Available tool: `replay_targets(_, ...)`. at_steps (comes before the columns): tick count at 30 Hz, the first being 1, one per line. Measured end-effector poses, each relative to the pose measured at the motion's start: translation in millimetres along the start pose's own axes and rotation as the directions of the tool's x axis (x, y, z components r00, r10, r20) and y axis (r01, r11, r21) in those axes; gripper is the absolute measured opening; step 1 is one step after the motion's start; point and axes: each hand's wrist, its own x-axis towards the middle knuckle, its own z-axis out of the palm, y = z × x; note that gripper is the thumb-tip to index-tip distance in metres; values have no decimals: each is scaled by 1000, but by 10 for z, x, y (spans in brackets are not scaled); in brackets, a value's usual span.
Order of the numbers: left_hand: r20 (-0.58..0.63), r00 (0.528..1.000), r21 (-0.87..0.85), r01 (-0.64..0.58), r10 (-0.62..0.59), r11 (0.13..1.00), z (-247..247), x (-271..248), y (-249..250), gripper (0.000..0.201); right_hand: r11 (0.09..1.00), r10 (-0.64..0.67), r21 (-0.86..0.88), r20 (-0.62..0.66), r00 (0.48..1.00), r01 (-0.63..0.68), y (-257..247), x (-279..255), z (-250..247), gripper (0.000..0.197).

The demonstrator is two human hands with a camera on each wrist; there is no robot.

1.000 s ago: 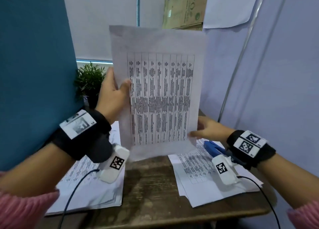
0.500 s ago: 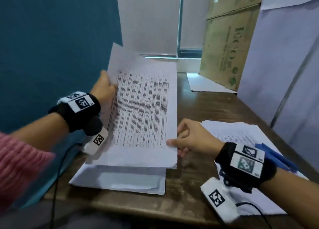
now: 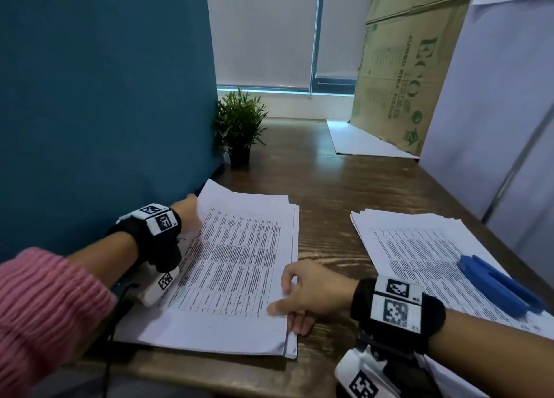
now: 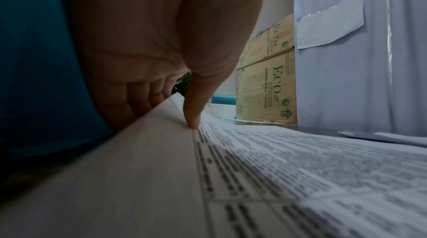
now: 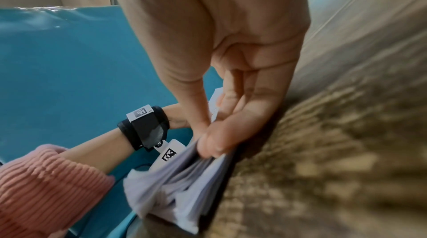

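Note:
A printed sheet [image 3: 233, 262] with a dense table of text lies nearly flat on top of the left paper stack [image 3: 293, 337] on the wooden desk [image 3: 323, 182]. My left hand [image 3: 192, 210] pinches its far left edge, which still curls up. The left wrist view shows the left thumb [image 4: 191, 114] on top and the fingers [image 4: 143, 103] underneath. My right hand [image 3: 287, 310] pinches the sheet's near right edge, thumb on top. In the right wrist view the right hand [image 5: 208, 143] sits at the fanned edge of the stack [image 5: 180, 187].
A second paper stack [image 3: 419, 247] lies at the right with a blue object [image 3: 497, 286] on it. A teal partition [image 3: 105, 98] walls the left side. A small potted plant [image 3: 239, 125] and a cardboard box [image 3: 404, 77] stand at the back.
The sheet was held upright in the air a second ago. Both hands have brought it down and left onto the left stack, still holding it.

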Motion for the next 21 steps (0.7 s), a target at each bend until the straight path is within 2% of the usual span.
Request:
replay_targets(2, 17, 1000, 79, -1, 0, 997, 2, 62, -10, 38, 1000, 18, -4, 33, 999, -18, 7, 8, -2, 30)
replay_targets(3, 35, 999, 105, 5, -9, 994, 1, 65, 0, 45, 1000, 25, -9, 41, 999, -24, 12, 13, -4, 29)
replay_targets(4, 50, 999, 146, -14, 7, 989, 4, 65, 7, 39, 999, 31, -13, 46, 998, -30, 14, 18, -7, 28)
replay_targets(6, 75, 997, 206, -33, 18, 978, 9, 78, 28, 5, 999, 43, -25, 48, 998, -41, 12, 26, -20, 25)
replay_targets(8, 67, 997, 251, -50, 34, 967, 16, 65, 57, 12, 998, 49, -42, 59, 997, -47, 10, 21, -37, 23)
replay_targets(10, 48, 998, 295, -42, 29, 955, 24, 46, 71, 29, 996, 42, -76, 75, 996, -36, 7, -25, -66, 22)
replay_targets(12, 9, 999, 333, -48, 47, 942, 16, 17, 135, 33, 996, 7, -93, 68, 998, 0, 6, -122, -145, 22)
replay_targets(15, 45, 986, 268, -166, 159, 949, -64, -93, 409, 37, 995, -59, -86, -21, 998, 57, -18, -370, -388, 17)
replay_targets(18, 63, 927, 64, -374, 370, 925, -126, -363, 890, 34, 981, -127, -171, -203, 971, 93, -32, -678, -740, 10)
replay_targets(20, 50, 850, 12, -526, 525, 850, -104, -620, 1236, 33, 958, -175, -279, -372, 912, 70, 23, -844, -994, 10)
replay_targets(21, 55, 802, 18, -597, 595, 802, -69, -735, 1399, 32, 929, -204, -370, -460, 864, 22, 75, -912, -1118, 11)
